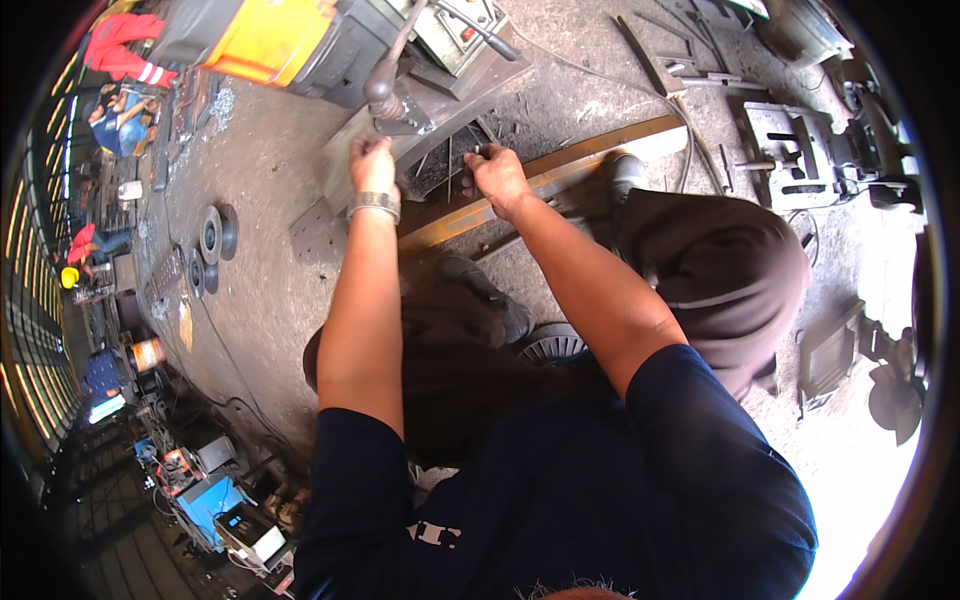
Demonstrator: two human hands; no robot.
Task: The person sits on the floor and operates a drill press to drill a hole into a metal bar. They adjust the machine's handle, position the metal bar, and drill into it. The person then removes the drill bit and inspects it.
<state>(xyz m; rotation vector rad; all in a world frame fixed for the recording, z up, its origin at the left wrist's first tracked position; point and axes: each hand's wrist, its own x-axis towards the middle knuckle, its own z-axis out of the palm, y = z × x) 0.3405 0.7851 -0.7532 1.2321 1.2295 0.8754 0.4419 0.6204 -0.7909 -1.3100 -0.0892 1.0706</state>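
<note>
My left hand (pixel 372 168), with a band round its wrist, is closed just below a brown metal post or tool (pixel 383 85) on the edge of a dark metal block (pixel 350 150). What its fingers hold, if anything, is hidden. To its right, my right hand (pixel 496 177) is closed in a pinch, and a small pale tip shows at its fingers, too small to name. Beneath this hand runs a long rusty steel bar (pixel 590 160), laid slantwise across the floor between my legs. Thin rods and scraps lie in the dark gap between the two hands.
At the upper left stands a yellow and black machine (pixel 280 40). Round metal discs (pixel 211 234) lie on the floor at left. A steel frame (pixel 800 155) and a cable (pixel 600 75) are at right. Other people (pixel 122 122) sit at the far left. Blue equipment (pixel 212 505) stands lower left.
</note>
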